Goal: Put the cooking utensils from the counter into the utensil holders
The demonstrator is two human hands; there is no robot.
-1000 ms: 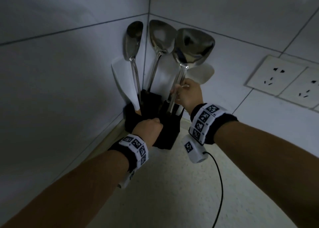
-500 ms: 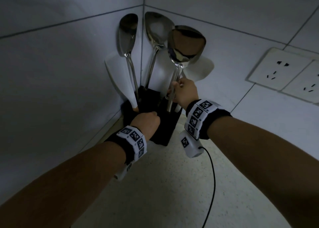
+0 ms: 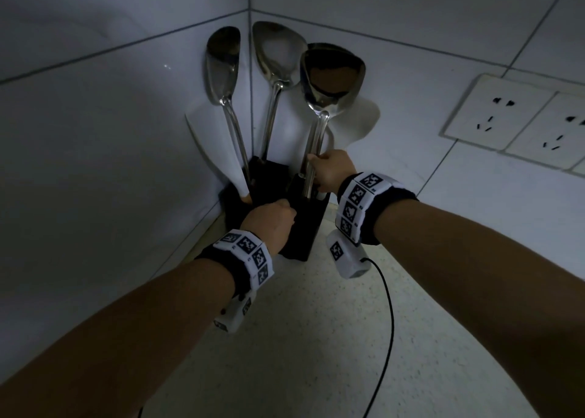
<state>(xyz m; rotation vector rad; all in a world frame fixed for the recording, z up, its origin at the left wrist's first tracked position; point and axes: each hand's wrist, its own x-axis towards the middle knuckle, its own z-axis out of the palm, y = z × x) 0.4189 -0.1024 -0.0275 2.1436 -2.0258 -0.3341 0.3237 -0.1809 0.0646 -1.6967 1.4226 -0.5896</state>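
Note:
Black utensil holders (image 3: 304, 227) stand in the corner of the tiled walls. My left hand (image 3: 269, 224) grips the front holder's near side. My right hand (image 3: 330, 173) is closed around the handle of a steel spatula (image 3: 330, 75), whose lower end is inside the front holder. Two more steel spatulas stand upright behind it, one at the left (image 3: 223, 62) and one in the middle (image 3: 275, 53). A white spatula (image 3: 215, 151) leans at the left and another white one (image 3: 357, 119) shows behind the held spatula.
A speckled countertop (image 3: 300, 338) spreads toward me. White wall sockets (image 3: 512, 116) sit on the right wall. A black cable (image 3: 387, 306) hangs from my right wrist band across the counter.
The steel spatula in my right hand has slid lower into the front holder and stands more upright. My left hand stays on the holder.

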